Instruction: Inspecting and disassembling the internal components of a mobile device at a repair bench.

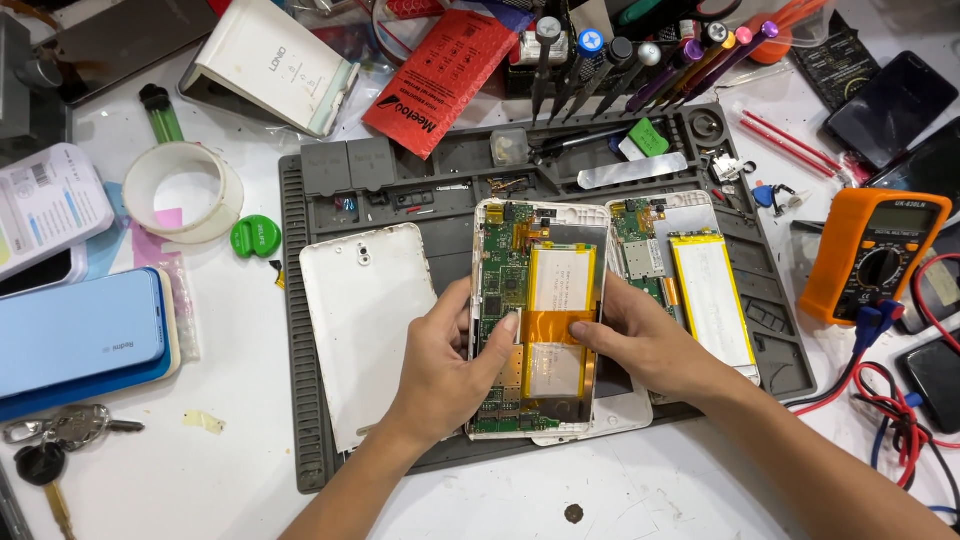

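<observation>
Head view: at the centre of the grey repair mat (300, 300) lies an opened white phone (538, 320), circuit board and two silvery battery cells bared, an orange flex strip (548, 326) crossing between the cells. The left hand (447, 365), at 8 o'clock of the phone, clasps its left edge, thumb laid on the board. The right hand (640, 340), at 4 o'clock, presses its forefinger and thumb tips onto the orange strip; both hands are narrow, fingers curled. A white back cover (365, 330) lies at 9 o'clock, just beside the phone. A second opened phone (690, 280) lies at 2 o'clock. An orange multimeter (870, 255) sits further out at 3 o'clock on the bench (200, 470).
</observation>
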